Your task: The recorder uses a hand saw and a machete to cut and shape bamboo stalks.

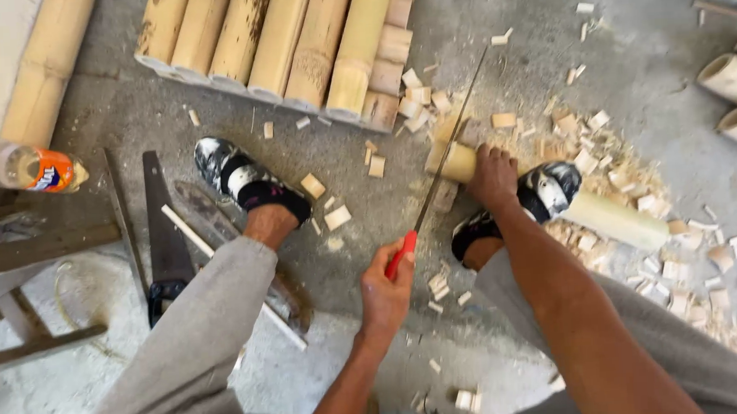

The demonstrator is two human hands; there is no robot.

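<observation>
Bamboo pole (613, 218) lies on the concrete floor (368, 207), pinned under the right foot (544, 191). Right hand (493, 175) clamps its near end. Left hand (387, 288) is closed around the red-handled saw (442, 163), blade across the pole; the cut looks unfinished. Offcuts (417, 99) lie scattered around.

Head camera, looking steeply down
Close above knees and hands; faces the concrete floor (369, 224); single view only
</observation>
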